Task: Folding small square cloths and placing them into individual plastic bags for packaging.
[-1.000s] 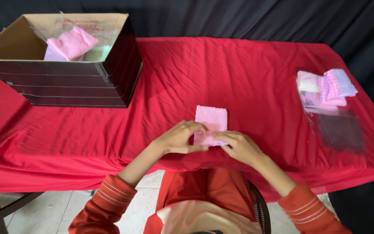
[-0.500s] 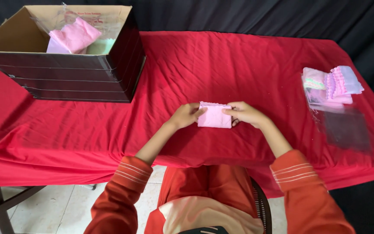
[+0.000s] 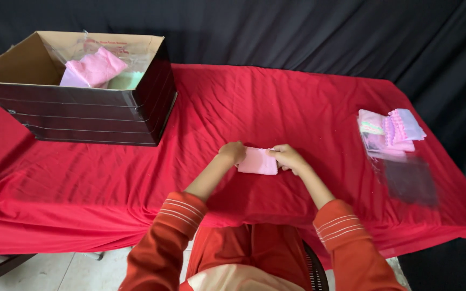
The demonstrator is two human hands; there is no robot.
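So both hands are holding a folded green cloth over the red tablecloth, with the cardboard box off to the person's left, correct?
Not quite: the folded cloth is pink, not green. The head view shows the left hand and right hand holding it over the red tablecloth, with the cardboard box to the person's left.

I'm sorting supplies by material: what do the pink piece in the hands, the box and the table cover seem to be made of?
Pink piece, held between left hand and right hand: soft matte cloth, folded flat, probably fleece or towelling. Box: cardboard, with a plain brown inside and dark, slightly glossy outer walls. Table cover: thin red woven fabric, judging by its creases and draping edge.
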